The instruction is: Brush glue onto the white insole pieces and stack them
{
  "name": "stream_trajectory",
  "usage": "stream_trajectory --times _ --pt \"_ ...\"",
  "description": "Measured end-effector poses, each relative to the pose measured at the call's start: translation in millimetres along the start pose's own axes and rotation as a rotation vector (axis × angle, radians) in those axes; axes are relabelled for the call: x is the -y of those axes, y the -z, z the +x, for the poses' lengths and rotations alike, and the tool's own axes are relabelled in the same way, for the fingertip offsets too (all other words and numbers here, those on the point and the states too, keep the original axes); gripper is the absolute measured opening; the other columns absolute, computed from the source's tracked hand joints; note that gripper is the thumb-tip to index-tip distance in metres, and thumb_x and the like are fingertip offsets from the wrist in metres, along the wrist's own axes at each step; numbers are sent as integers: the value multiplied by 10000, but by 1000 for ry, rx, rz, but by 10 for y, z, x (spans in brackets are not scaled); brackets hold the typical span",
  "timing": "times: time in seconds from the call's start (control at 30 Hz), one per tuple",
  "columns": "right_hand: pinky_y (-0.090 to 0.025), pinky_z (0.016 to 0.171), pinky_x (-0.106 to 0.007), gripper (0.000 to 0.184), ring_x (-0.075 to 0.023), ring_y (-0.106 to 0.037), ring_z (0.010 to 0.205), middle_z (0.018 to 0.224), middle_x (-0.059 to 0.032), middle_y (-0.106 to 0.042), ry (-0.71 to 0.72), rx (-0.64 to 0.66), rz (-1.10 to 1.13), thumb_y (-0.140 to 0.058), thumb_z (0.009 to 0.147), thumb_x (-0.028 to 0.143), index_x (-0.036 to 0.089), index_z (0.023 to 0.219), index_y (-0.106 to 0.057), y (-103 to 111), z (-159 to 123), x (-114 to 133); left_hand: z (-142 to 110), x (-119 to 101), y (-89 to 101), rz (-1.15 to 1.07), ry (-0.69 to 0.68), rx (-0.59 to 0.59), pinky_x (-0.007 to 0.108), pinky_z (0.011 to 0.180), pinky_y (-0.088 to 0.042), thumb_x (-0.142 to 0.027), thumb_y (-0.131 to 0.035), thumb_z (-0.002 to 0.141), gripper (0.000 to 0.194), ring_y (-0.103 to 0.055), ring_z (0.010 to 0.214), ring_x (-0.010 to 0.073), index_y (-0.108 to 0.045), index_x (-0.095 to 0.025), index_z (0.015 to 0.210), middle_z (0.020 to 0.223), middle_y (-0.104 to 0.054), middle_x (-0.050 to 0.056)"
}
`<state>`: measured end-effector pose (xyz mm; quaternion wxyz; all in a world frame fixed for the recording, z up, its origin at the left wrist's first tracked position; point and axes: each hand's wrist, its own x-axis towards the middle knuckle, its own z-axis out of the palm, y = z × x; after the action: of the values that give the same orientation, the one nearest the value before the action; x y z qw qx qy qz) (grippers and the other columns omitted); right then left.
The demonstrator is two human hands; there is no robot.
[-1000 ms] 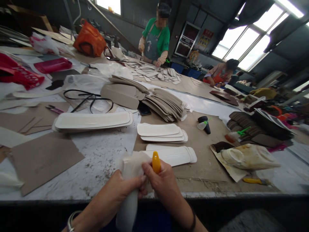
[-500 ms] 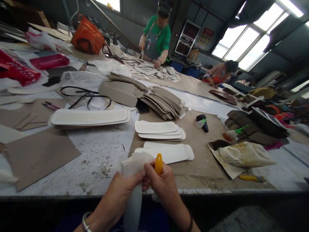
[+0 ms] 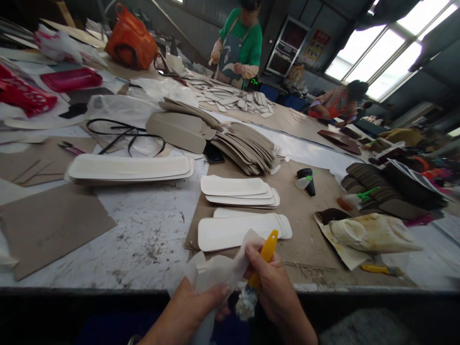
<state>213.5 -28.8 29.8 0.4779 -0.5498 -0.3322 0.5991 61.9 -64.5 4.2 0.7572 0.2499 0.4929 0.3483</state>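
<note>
My left hand (image 3: 190,306) is closed around a few thin whitish, partly translucent sheets (image 3: 215,270), held at the table's front edge. Their lower part hangs below the edge. With my right hand (image 3: 275,282) I grip a yellow-handled brush (image 3: 269,247), its bristle end pointing down and caked with whitish stuff. The thumb and finger of that hand also pinch a raised corner of a sheet. Just beyond my hands lies a small stack of white rounded strips (image 3: 237,232), and behind it another white stack (image 3: 235,187).
A longer white stack (image 3: 129,167) lies left, with fanned brown pieces (image 3: 247,146) farther back. At right are a stained pale container (image 3: 373,232), a second yellow-handled brush (image 3: 377,269) and dark stacked pieces (image 3: 370,182). A person in green (image 3: 247,45) works across the table.
My right hand has moved right, pulling a sheet's corner away from my left hand. The brush has tilted, and its caked bristles now show. The person across has raised a pale piece.
</note>
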Motion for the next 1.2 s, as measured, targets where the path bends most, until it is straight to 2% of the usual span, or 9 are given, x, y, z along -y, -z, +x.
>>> stream_trajectory --times 0.13,0.23,0.37,0.5,0.6,0.7,0.9,1.03,1.2 --pt "-378 453 -208 413 -101 -441 490 550 37 -534 62 47 -185 -791 693 547 181 678 -601 188 150 279 -52 -37 201 17 -13 -114 274 580 -417 -530 -817 614 373 -546 576 155 -669 -207 726 606 -656 -12" --pt "-344 463 -202 306 -102 -420 521 571 44 -513 116 258 -498 -720 765 428 189 618 -598 182 312 480 14 -206 332 20 -71 -251 278 592 -374 -551 -768 665 367 -472 566 149 -633 -214 726 523 -564 -49" --pt "-282 464 -199 264 -94 -408 505 526 66 -482 148 560 -867 -650 784 232 195 538 -562 -62 585 586 186 -459 410 72 -56 -298 294 649 -365 -550 -760 653 466 -459 600 164 -662 -182 923 521 -556 -58" --pt "-224 419 -211 315 -80 -368 425 440 81 -436 185 711 -1087 -725 744 197 199 488 -543 -337 868 552 301 -632 410 173 7 -239 297 636 -351 -530 -746 580 397 -432 567 162 -666 -181 753 471 -528 -50" --pt "-200 396 -225 343 -75 -324 382 409 83 -423 245 752 -1231 -774 709 183 205 461 -537 -455 1016 509 351 -696 409 237 25 -208 302 607 -339 -519 -726 554 340 -435 547 161 -592 -209 509 470 -529 -19" --pt "-212 403 -231 315 -85 -341 396 442 66 -455 282 733 -1381 -816 688 196 204 484 -576 -528 1073 483 397 -717 423 279 44 -192 306 609 -341 -499 -709 563 371 -450 542 163 -544 -213 392 469 -532 2" --pt "-308 478 -246 127 -179 -601 586 673 -59 -697 288 786 -1698 -767 793 302 180 755 -764 -653 1021 550 452 -716 453 307 48 -187 309 629 -358 -505 -669 573 370 -475 563 175 -548 -220 372 482 -540 11" --pt "-449 621 -287 257 -279 -705 844 901 -150 -762 220 886 -1796 -649 892 343 144 1003 -767 -693 998 623 470 -696 444 336 50 -212 319 644 -380 -534 -668 567 388 -487 552 182 -546 -226 366 461 -543 14" --pt "-493 691 -307 303 -298 -708 947 979 -151 -765 218 857 -1822 -625 905 383 153 1056 -752 -722 955 581 518 -636 422 416 25 -278 333 617 -385 -580 -652 588 425 -498 505 198 -550 -238 357 409 -539 22"
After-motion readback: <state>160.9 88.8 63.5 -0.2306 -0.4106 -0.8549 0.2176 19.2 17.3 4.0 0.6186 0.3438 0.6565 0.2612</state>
